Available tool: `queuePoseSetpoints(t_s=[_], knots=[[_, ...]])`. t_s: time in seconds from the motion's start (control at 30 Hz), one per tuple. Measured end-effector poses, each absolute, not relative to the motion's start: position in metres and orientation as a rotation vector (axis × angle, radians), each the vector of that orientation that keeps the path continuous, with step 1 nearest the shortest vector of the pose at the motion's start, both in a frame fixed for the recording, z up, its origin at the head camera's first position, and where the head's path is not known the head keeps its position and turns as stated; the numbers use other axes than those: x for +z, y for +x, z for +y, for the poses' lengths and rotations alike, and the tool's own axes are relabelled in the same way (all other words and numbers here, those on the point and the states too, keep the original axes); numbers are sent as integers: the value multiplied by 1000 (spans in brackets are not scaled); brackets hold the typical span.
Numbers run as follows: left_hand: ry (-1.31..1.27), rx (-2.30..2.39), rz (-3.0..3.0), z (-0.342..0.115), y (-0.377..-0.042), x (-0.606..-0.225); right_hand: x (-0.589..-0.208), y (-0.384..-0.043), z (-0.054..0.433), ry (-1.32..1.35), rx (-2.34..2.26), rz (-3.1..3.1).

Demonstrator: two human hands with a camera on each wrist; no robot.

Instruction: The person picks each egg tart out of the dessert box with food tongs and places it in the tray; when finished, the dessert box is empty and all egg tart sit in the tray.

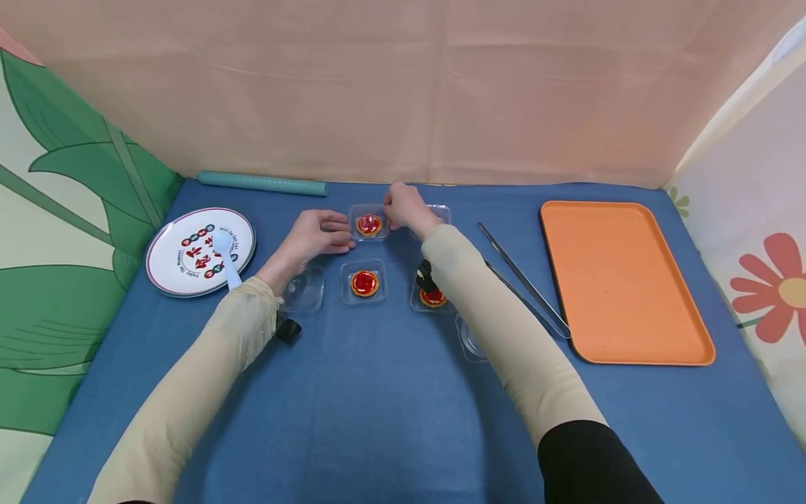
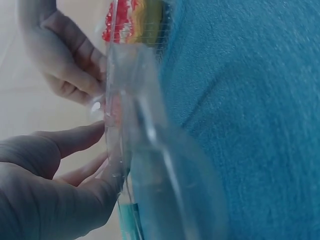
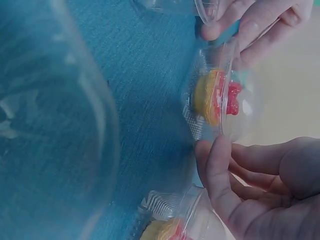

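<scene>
A clear plastic box [image 1: 369, 236] holding a small tart with a red top [image 1: 369, 225] sits between the two hands near the back of the table. A clear dome covers the tart in the right wrist view. My right hand [image 1: 408, 207] pinches the box's rim at its right side. On the left side, my left hand [image 1: 317, 234] touches the edge with extended, parted fingers. Nearer me are two more clear boxes with tarts, one in the middle [image 1: 364, 283] and one partly behind the right sleeve [image 1: 433, 299]. Another box [image 1: 440, 211] is mostly hidden by the right hand.
Clear lids [image 1: 305, 290] lie by the left wrist and under the right forearm [image 1: 469, 343]. Left stands a white plate [image 1: 173, 245] with a light blue spoon [image 1: 224, 252]. Metal tongs [image 1: 524, 283] and an orange tray [image 1: 630, 280] are right; a teal rolling pin [image 1: 261, 183] lies behind.
</scene>
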State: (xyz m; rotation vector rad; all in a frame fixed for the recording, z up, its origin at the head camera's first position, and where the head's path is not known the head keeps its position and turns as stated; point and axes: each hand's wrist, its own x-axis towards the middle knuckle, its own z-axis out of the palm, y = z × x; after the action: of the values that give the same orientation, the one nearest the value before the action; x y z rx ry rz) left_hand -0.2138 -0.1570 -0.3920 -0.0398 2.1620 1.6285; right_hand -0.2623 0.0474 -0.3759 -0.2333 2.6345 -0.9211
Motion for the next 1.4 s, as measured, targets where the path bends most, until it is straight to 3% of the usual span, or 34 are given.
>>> queuePoseSetpoints(t_s=[1.4], knots=[[-241, 1828, 2002, -150, -215, -394, -377, -258, 59, -65, -1318, 2459]])
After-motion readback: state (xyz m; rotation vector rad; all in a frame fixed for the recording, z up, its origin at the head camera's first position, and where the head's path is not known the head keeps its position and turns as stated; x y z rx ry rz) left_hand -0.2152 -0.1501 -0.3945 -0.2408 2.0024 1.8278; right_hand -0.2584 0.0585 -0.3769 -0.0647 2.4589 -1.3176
